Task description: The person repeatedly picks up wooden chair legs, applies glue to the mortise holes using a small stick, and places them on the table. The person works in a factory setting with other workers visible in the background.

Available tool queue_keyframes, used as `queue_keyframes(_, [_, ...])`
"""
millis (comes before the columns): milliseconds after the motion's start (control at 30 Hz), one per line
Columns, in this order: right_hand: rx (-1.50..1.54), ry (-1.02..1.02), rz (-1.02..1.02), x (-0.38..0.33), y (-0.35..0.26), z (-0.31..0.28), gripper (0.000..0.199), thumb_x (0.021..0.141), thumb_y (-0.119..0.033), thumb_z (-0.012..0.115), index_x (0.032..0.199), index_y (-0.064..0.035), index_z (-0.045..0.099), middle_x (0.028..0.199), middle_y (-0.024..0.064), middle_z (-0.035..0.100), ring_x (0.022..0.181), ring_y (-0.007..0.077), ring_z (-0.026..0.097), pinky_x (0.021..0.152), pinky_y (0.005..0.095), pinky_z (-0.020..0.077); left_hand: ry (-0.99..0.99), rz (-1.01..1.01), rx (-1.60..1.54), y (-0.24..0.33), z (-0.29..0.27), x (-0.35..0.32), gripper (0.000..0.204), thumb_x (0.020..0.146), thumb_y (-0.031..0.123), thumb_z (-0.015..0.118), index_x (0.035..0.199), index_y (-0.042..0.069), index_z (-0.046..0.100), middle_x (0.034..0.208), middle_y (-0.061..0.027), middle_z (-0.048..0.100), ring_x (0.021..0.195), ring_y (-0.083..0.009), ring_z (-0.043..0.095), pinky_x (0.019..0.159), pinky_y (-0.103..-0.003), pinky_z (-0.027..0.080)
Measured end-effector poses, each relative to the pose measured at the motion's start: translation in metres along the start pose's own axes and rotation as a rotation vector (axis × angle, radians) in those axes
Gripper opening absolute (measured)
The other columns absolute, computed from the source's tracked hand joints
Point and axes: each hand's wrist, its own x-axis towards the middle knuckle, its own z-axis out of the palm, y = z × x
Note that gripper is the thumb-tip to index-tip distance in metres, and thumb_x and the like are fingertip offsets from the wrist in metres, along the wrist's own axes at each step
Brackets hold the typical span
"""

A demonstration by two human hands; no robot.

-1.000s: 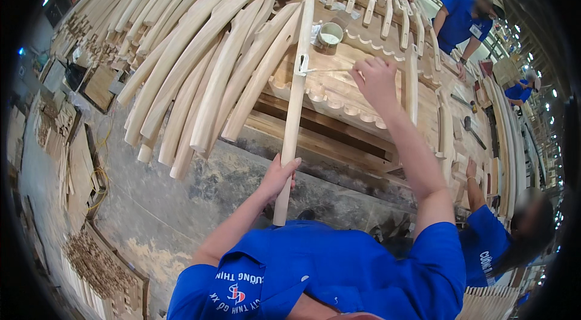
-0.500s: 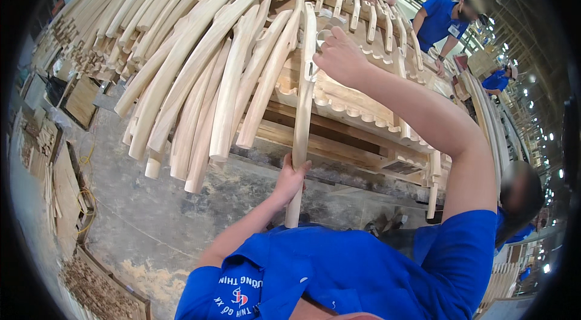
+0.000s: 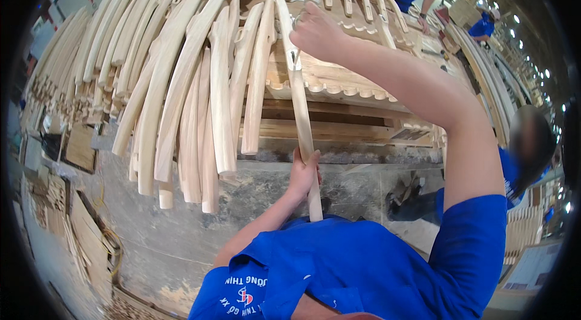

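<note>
Curved wooden slat [image 3: 299, 108]: long axis near vertical, top leaning slightly left, standing against workbench edge [image 3: 339, 93]. Left hand [image 3: 304, 176] wrapped around lower end; right hand [image 3: 316, 32] closed near upper end. Stacked curved pieces [image 3: 181, 90] just left.

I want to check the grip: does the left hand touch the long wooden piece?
Touching. The head view shows the left hand wrapped around the lower part of the long wooden piece.
</note>
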Motion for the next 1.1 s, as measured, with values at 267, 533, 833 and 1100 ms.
queue_keyframes(267, [-0.01,-0.23,0.228,0.003,0.021,-0.003,0.007,0.076,-0.015,0.061,0.072,-0.0146,0.067,0.075,0.0016,0.066,0.081,0.0189,0.062,0.074,0.0373,0.0426,-0.028,0.026,0.048,-0.004,-0.01,0.005,0.029,0.091,0.028,0.052,0.102,0.01,0.032,0.069,-0.0054,0.047,0.043,-0.0129,0.049,0.036,-0.027,0.042])
queue_keyframes(533, [0.615,-0.136,0.654,-0.071,0.03,0.037,0.023,0.082,-0.03,0.057,0.082,-0.0086,0.067,0.078,0.0103,0.066,0.08,0.0287,0.063,0.068,0.0425,0.0491,-0.016,-0.063,0.031,0.0,-0.007,0.002,0.028,0.091,0.03,0.051,0.1,0.011,0.032,0.07,-0.0046,0.047,0.044,-0.0121,0.049,0.037,-0.026,0.043])
queue_keyframes(833, [1.047,-0.064,0.891,-0.108,-0.015,0.109,0.034,0.085,-0.042,0.051,0.09,-0.0129,0.068,0.083,0.01,0.066,0.08,0.0291,0.063,0.068,0.0413,0.0488,0.001,-0.091,0.026,0.002,0.0,0.001,0.028,0.091,0.031,0.051,0.098,0.011,0.033,0.069,-0.0038,0.047,0.045,-0.0114,0.049,0.038,-0.026,0.044])
queue_keyframes(1100, [0.97,0.03,0.905,-0.099,-0.022,0.105,0.026,0.082,-0.037,0.058,0.084,-0.0127,0.067,0.081,0.0068,0.066,0.077,0.0271,0.063,0.066,0.0396,0.0494,0.01,-0.092,-0.031,0.003,0.004,0.0,0.027,0.091,0.03,0.052,0.097,0.012,0.032,0.068,-0.0043,0.046,0.044,-0.012,0.049,0.038,-0.027,0.043])
